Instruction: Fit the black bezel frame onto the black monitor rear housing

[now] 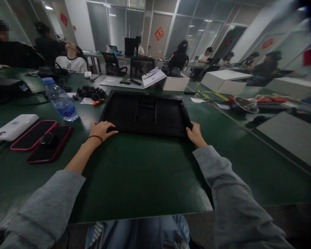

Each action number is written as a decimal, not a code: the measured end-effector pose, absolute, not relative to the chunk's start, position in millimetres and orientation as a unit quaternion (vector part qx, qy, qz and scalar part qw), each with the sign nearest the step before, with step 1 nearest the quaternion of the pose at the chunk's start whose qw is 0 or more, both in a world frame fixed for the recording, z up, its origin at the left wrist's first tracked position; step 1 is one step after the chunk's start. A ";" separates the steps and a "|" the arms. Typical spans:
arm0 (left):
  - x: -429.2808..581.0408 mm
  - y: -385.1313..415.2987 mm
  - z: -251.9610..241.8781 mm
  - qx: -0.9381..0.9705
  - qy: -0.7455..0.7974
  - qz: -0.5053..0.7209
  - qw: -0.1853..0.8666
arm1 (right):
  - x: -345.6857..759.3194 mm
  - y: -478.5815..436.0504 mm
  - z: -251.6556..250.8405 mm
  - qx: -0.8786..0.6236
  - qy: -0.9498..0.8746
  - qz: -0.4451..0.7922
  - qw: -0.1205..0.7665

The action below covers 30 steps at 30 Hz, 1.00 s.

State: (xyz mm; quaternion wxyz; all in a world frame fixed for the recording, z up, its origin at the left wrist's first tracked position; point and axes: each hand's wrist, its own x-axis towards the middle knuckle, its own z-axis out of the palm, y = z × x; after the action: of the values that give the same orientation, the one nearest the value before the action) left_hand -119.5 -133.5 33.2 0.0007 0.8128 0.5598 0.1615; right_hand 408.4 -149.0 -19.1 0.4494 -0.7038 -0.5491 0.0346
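A black monitor shell [168, 112], a shallow rectangular frame with a raised rim and a recessed block in its middle, lies on the green table in front of me. My left hand [103, 130] grips its near left corner, with a dark band round the wrist. At the near right corner my right hand [196, 134] holds the rim, thumb on the edge and the other fingers partly hidden. Beyond the left hand stands a water bottle [60, 100] with a blue cap, leaning in the view.
Two phones with red and pink edges [53, 152] and a white power bank [14, 128] lie at left. Black cables [92, 92] and white boxes [175, 83] are behind the shell. A clear round item [246, 104] lies at right. Several people sit at farther desks.
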 end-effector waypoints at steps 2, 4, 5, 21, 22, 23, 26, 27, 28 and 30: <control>-117.3 -133.9 34.6 0.822 0.548 0.153 -0.003 | 414.0 -147.7 -19.5 -0.707 -0.544 0.029 0.451; -113.0 -135.6 37.5 0.840 0.522 0.150 0.012 | 421.3 -147.4 -18.3 -0.710 -0.533 0.024 0.461; -110.5 -136.9 39.0 0.849 0.506 0.149 0.027 | 424.9 -147.8 -17.6 -0.710 -0.527 0.022 0.466; -121.1 -138.2 37.8 0.684 0.705 0.182 0.042 | 435.9 -150.0 -28.2 -0.670 -0.546 -0.024 0.503; -119.6 -140.0 40.5 0.685 0.706 0.176 0.032 | 436.5 -149.6 -29.4 -0.666 -0.546 -0.018 0.507; -118.4 -141.9 43.1 0.687 0.706 0.172 0.023 | 437.0 -149.2 -30.3 -0.664 -0.546 -0.014 0.512; -116.0 -147.1 49.6 0.690 0.706 0.162 0.012 | 438.0 -149.7 -30.9 -0.661 -0.543 -0.008 0.517; -115.5 -148.6 51.2 0.689 0.707 0.158 0.008 | 437.9 -150.5 -30.3 -0.662 -0.543 -0.005 0.517; -115.0 -149.9 52.5 0.688 0.709 0.156 0.003 | 437.4 -151.5 -29.3 -0.663 -0.544 -0.001 0.515; -114.0 -152.3 54.9 0.686 0.709 0.163 -0.011 | 435.2 -153.9 -26.4 -0.665 -0.544 0.008 0.511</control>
State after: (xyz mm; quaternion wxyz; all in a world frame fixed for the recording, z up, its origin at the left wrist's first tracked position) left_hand -114.0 -152.3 54.9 -0.0113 0.6859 0.7091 0.1630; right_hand 435.2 -153.9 -26.4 0.5114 -0.6654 -0.5438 0.0084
